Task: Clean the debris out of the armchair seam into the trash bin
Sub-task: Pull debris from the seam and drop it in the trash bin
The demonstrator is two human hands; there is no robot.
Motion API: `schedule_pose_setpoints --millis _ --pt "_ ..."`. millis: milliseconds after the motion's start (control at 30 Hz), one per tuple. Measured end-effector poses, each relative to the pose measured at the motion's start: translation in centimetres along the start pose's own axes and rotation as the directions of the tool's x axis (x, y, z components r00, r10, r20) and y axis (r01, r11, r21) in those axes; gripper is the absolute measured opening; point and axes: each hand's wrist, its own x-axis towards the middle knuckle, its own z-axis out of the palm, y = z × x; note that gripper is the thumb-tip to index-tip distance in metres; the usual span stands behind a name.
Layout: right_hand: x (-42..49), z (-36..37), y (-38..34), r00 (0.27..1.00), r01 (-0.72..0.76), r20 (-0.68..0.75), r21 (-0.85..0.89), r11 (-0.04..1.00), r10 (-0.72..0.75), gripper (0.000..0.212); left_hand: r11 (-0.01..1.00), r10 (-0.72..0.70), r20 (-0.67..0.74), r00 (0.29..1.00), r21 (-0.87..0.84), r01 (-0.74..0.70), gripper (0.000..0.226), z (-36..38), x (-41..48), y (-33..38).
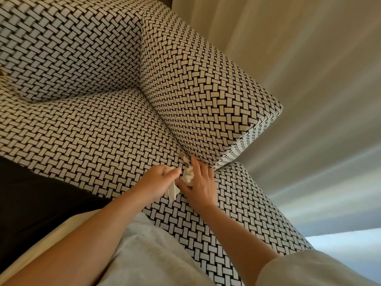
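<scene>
Both hands' fingers (192,162) clamp crumpled tissue (188,175) at the armchair seam (165,129).

We have a single view, from the head camera, and we look down and forward over our own forearms at close range. The frame is tilted, so the armchair (127,112) runs diagonally from ten o'clock toward five o'clock. Its armrest (198,83) rises toward one o'clock. Both hands meet just below centre, around six o'clock. The wide lens bends the curtain (309,58) at three o'clock.
</scene>
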Motion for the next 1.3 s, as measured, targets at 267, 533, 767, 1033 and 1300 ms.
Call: schedule_pose_setpoints --millis 267,533,767,1033,1300 --pt "1.9 0.3 -1.6 0.994 -0.013 0.111 0.118 0.993 0.000 0.075 1.000 0.005 0.002 1.000 -0.020 -0.005 0.032 -0.4 -0.2 0.1" --pt "4.0 1.0 -2.3 0.992 0.092 -0.105 0.293 0.952 -0.063 0.034 0.995 -0.046 -0.065 0.997 -0.093 0.040 0.035 -1.8 -0.6 0.4" --pt "4.1 1.6 -2.5 0.948 0.252 -0.243 0.183 0.950 -0.205 0.041 0.938 -0.159 -0.094 0.983 -0.325 0.120 0.028 -2.2 -0.5 0.8" --pt "5.1 0.9 -3.4 0.989 0.090 -0.137 0.209 0.974 -0.063 0.029 0.913 -0.245 -0.278 0.929 -0.389 0.125 0.037 -3.5 -0.1 1.1" --pt "10.6 1.5 -12.9 0.982 -0.100 0.187 0.433 0.896 0.020 0.020 0.762 -0.249 -0.386 0.888 -0.644 -0.066 0.013 -11.2 -1.0 -0.5"
